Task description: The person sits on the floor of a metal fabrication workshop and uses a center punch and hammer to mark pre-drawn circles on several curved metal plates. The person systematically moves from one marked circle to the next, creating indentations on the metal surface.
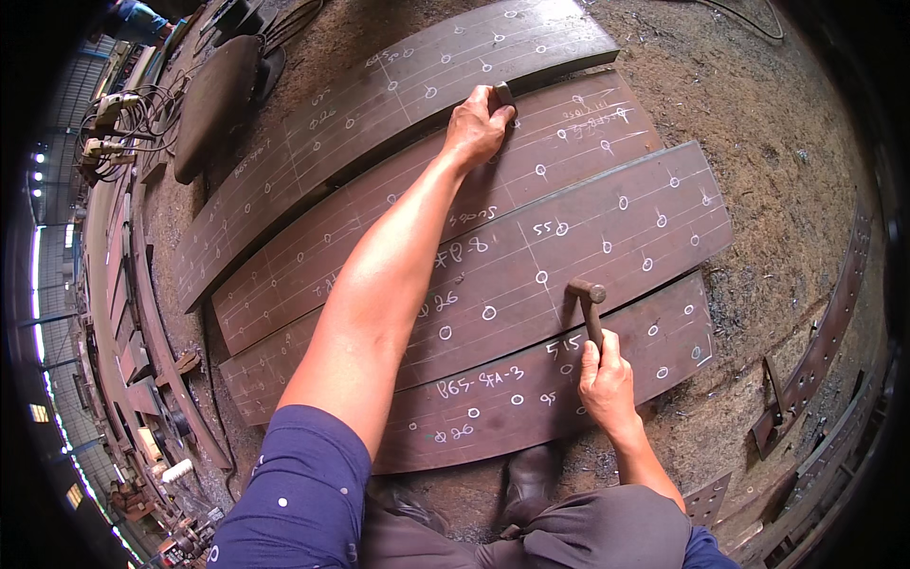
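Note:
Four dark steel plates lie side by side, marked with chalk lines and small circles: a far plate (455, 71), a second plate (517, 187), a third plate (588, 213) and a near plate (678, 332). My left hand (477, 125) reaches over them and pinches a short, dark metal piece (504, 92) by the far plate's near edge. Its lower end is hidden by my fingers. My right hand (608, 381) grips a hammer (588, 292) by its handle, above the two nearer plates. I cannot tell whether the hammer head touches the plate.
My dark boots (528, 479) are at the near plate's edge. A brown rounded panel (218, 109) and tangled cables (104, 147) lie at the far left. Curved strips with holes (825, 341) lie at right on a floor strewn with shavings. Part of another person (137, 21) shows far left.

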Tool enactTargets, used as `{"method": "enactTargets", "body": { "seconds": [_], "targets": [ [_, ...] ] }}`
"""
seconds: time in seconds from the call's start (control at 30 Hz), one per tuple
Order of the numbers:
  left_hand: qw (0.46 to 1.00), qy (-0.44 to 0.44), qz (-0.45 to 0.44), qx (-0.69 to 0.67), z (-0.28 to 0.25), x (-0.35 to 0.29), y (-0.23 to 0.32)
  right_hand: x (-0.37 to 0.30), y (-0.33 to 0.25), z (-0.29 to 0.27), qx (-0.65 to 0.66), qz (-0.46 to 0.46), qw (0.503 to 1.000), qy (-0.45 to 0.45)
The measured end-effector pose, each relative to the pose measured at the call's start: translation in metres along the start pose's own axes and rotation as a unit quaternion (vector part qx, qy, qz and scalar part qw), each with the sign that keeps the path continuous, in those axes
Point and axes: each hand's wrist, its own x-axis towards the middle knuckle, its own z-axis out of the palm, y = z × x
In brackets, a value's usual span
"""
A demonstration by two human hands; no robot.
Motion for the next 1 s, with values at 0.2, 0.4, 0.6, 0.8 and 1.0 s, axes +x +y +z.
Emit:
{"method": "enactTargets", "body": {
  "seconds": [0.2, 0.4, 0.6, 0.8, 1.0],
  "targets": [
    [1.000, 0.007, -0.002, 0.015, 0.001, 0.000, 0.001, 0.001, -0.004, -0.003, 0.002, 0.007, 1.000, -0.006],
    [0.998, 0.038, 0.029, 0.031, 0.009, 0.002, -0.006, 0.002, -0.008, -0.007, 0.015, 0.011, 1.000, -0.001],
    [0.985, 0.088, 0.135, 0.058, 0.025, -0.002, -0.021, 0.070, -0.043, -0.030, 0.032, -0.073, 0.996, 0.043],
    [0.979, 0.101, 0.154, 0.085, 0.028, -0.004, -0.031, 0.159, -0.157, -0.073, 0.152, -0.316, 0.918, 0.187],
    [0.981, 0.099, 0.143, 0.081, 0.027, -0.005, -0.027, 0.221, -0.189, -0.053, 0.210, -0.455, 0.773, 0.389]
  ]
}}
